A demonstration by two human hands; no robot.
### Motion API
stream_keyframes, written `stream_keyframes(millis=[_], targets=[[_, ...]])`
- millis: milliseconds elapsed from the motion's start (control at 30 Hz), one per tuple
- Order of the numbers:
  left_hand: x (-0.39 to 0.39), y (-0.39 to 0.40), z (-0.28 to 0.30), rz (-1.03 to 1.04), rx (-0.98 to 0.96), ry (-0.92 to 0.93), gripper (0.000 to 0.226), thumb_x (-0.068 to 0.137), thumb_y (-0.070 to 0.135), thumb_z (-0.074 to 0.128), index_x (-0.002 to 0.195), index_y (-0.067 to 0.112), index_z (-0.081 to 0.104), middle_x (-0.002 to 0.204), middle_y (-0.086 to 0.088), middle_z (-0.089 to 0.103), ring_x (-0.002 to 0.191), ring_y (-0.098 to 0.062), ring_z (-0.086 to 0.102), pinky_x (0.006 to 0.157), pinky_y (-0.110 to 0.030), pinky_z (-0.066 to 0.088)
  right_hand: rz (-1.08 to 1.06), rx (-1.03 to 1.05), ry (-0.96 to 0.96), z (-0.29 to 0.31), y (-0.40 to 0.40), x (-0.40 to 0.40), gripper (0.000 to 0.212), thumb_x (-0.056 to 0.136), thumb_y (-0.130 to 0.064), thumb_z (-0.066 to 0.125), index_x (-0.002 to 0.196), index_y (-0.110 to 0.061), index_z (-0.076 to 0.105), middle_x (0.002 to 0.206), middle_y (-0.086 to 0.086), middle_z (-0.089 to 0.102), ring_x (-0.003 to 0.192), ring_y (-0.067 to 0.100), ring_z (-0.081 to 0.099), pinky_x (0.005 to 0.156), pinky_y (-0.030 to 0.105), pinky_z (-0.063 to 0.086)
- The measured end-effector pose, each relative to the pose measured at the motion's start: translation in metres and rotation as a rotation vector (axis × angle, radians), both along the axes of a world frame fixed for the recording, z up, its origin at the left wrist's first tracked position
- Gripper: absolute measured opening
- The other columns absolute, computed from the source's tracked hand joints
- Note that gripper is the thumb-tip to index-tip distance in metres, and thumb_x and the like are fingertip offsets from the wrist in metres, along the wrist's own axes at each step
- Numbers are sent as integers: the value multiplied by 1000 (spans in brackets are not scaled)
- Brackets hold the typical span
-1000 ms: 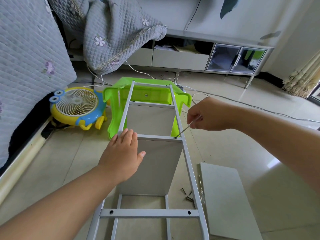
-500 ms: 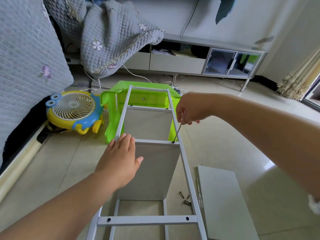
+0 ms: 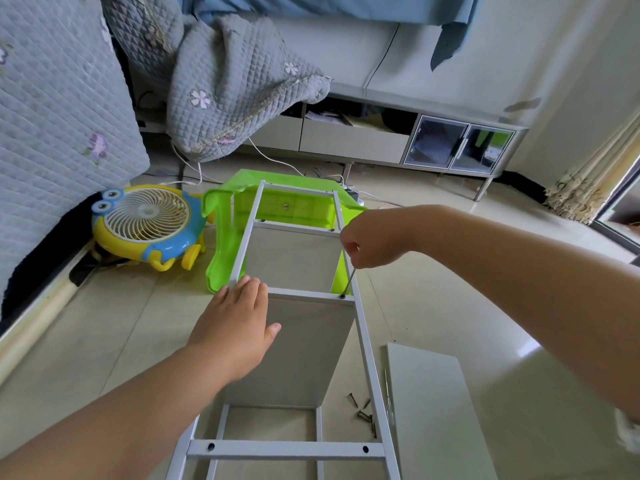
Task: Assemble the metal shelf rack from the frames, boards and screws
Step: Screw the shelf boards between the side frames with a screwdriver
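Pale grey metal ladder-shaped frame [image 3: 367,344] lay flat atop the rack, its long axis running away from the person toward the bright green plastic stool [image 3: 221,244], which touched its far end. Cross rungs ran left to right. Grey shelf board [image 3: 304,348] stood on edge under the middle rung; a second board [image 3: 291,258] sat further on.

Open room: bare tiled floor [image 3: 104,327] lay wide to the left of the frame. To the right, a loose flat grey board [image 3: 436,410] lay just beside the right rail, with a scatter of dark screws [image 3: 363,410] between them on the floor. A yellow and blue round fan [image 3: 145,223] sat near the stool's left side, against the quilted grey bed cover [image 3: 55,105].

Left hand [image 3: 235,327] rested flat, fingers straight, on the left end of the middle rung and the board's top edge. Right hand [image 3: 367,244] curled round a thin metal screwdriver [image 3: 349,282], shaft tilted, tip down in the rung's right-hand hole.
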State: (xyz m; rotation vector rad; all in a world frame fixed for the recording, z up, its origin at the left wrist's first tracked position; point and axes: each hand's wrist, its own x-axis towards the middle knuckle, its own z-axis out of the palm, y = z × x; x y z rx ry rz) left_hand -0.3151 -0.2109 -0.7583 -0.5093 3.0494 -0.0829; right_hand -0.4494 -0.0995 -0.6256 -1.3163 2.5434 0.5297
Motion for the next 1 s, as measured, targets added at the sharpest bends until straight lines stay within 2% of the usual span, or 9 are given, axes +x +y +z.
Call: stream_keyframes(millis=[67,133,200,267,400,533,700,900,1000], targets=[[-1,-3,3,-22,-4,26,59,100,40,23,147,9,8,155,-4,9,144,-18,5,115,-29,7,11,-9,11,1,-1,-2,28,91,-14,42,98,4,62,98,17,63,87,26,57,60,23,36],[-2,-5,6,-39,-1,74,51,100,38,26,142,10,23,149,-5,25,141,-17,18,111,-26,19,25,-32,77,-1,-3,-3,29,92,-14,42,79,4,61,73,14,55,76,25,52,52,22,31],[-3,-5,10,-33,0,100,45,99,38,26,136,14,33,142,0,36,134,-16,31,100,-26,32,1,-54,96,-6,-8,-3,36,91,-12,42,55,-4,45,43,4,45,50,17,50,46,21,30],[-3,-4,12,-23,-26,97,41,99,39,24,131,17,39,135,4,41,124,-15,41,86,-27,39,-67,-86,43,-6,-14,-1,37,90,-7,40,53,-6,38,30,0,39,23,8,38,36,19,33],[-5,-4,16,-29,-106,56,34,100,39,23,112,18,46,117,4,50,104,-17,53,65,-26,30,-105,-112,-37,-4,-15,-4,35,92,-8,39,57,-6,36,53,4,36,39,12,35,23,11,23],[-16,-6,15,-7,-144,8,30,100,36,26,109,16,47,114,0,52,106,-21,53,68,-27,32,-90,-26,-172,1,-3,-15,29,90,-17,47,64,-7,40,54,4,39,37,16,37,38,15,32],[-24,-12,14,59,-125,-1,24,99,29,32,110,16,49,115,1,54,108,-22,54,71,-26,37,134,-60,-37,-3,10,-16,23,91,-15,49,72,-4,57,73,7,51,75,24,51,52,22,35],[-25,-14,11,70,-106,31,29,98,26,33,118,18,52,118,2,56,109,-21,54,76,-27,41,45,-140,-101,0,8,-17,37,90,-5,40,53,-6,36,41,4,39,27,10,38,33,16,31],[-25,-14,12,89,-86,26,32,97,27,35,122,18,52,119,1,56,109,-22,54,81,-27,42,-37,-160,-216,0,8,-15,35,91,-2,34,57,-3,38,52,5,37,37,13,36,23,10,21]])
